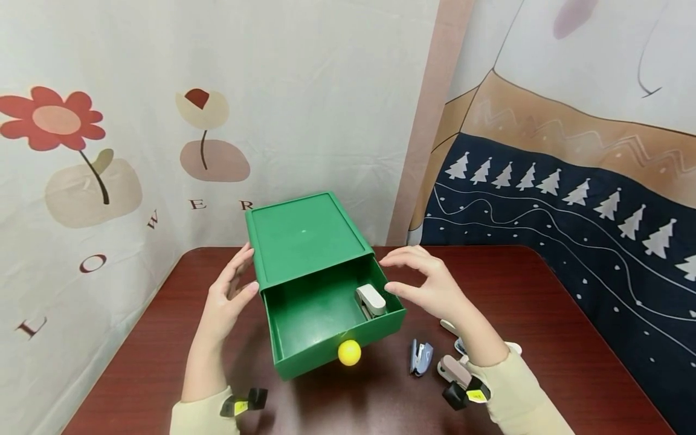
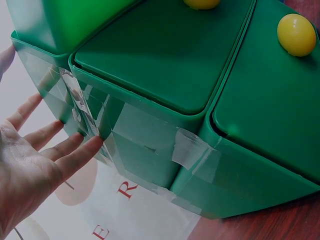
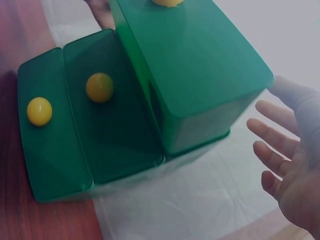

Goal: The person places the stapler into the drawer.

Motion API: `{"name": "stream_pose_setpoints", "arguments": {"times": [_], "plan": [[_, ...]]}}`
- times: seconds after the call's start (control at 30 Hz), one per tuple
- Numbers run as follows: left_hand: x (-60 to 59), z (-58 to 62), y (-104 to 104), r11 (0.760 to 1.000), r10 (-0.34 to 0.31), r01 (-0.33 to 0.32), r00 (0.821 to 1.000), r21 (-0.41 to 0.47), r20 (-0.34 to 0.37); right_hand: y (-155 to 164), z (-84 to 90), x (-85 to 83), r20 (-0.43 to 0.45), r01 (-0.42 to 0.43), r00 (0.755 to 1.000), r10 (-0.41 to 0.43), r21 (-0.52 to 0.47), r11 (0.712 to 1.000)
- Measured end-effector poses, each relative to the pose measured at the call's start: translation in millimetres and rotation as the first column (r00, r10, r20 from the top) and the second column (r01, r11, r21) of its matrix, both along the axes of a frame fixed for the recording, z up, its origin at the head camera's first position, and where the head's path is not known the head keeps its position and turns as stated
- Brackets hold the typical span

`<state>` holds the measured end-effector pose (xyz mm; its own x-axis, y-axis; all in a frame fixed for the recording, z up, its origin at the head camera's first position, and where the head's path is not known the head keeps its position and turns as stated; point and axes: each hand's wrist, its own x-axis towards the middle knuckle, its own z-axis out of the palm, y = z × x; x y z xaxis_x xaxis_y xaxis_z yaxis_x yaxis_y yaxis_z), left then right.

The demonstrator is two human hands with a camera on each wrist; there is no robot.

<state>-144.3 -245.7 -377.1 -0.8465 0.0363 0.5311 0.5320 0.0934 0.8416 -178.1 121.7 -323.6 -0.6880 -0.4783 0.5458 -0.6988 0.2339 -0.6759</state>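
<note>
A green cabinet (image 1: pixel 310 235) of three stacked drawers stands on the table. Its top drawer (image 1: pixel 312 361) is pulled out, and a white stapler (image 1: pixel 372 299) lies inside at the right. Yellow round knobs (image 1: pixel 349 353) mark the drawer fronts; the lower two drawers (image 2: pixel 160 60) are closed. My left hand (image 1: pixel 225 305) is at the cabinet's left side, its spread fingertips against the clear-taped wall in the left wrist view. On the other side, my right hand (image 1: pixel 426 281) has its fingers loosely bent beside the pulled-out drawer and holds nothing.
A blue stapler (image 1: pixel 421 357) lies on the dark red table (image 1: pixel 157 350) right of the cabinet. Beside it are a pinkish-grey stapler (image 1: pixel 454 370) and other small items, partly hidden by the right forearm. A printed curtain (image 1: pixel 326 90) hangs close behind the cabinet.
</note>
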Motion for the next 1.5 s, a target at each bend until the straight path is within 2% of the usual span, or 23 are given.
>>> {"name": "stream_pose_setpoints", "arguments": {"times": [0.13, 0.3, 0.37, 0.6, 0.7, 1.0, 1.5], "plan": [[-0.7, 0.1, 0.0, 1.0, -0.009, 0.009, 1.0, -0.005, -0.002, 8.7, 9.5, 16.2, -0.005, 0.082, 0.997, -0.082, -0.01, 0.997], [-0.8, 0.5, -0.1, 1.0, -0.011, 0.011, 1.0, -0.004, -0.001, 22.4, 0.2, 20.9, -0.039, 0.157, 0.987, -0.158, -0.024, 0.987], [-0.9, 0.2, -0.3, 1.0, -0.018, 0.018, 1.0, -0.006, -0.007, 28.2, -6.7, 20.6, -0.045, 0.186, 0.981, -0.187, -0.007, 0.982], [0.7, -0.5, 0.2, 1.0, -0.02, 0.02, 1.0, 0.009, -0.006, 58.5, -57.4, 1.9, -0.041, 0.276, 0.961, -0.274, 0.054, 0.96], [1.1, -0.4, 0.5, 1.0, -0.015, 0.015, 1.0, 0.008, -0.002, 69.4, -71.7, -1.4, -0.024, 0.297, 0.955, -0.296, 0.075, 0.952], [1.1, 0.3, 0.3, 1.0, -0.021, 0.021, 1.0, 0.0, -0.008, 93.7, -100.3, -2.7, 0.025, 0.361, 0.93, -0.366, 0.104, 0.927], [1.6, 0.2, 0.7, 1.0, -0.003, 0.003, 1.0, 0.001, -0.002, 121.1, -140.8, -8.1, 0.107, 0.433, 0.872, -0.477, 0.284, 0.856]]}}
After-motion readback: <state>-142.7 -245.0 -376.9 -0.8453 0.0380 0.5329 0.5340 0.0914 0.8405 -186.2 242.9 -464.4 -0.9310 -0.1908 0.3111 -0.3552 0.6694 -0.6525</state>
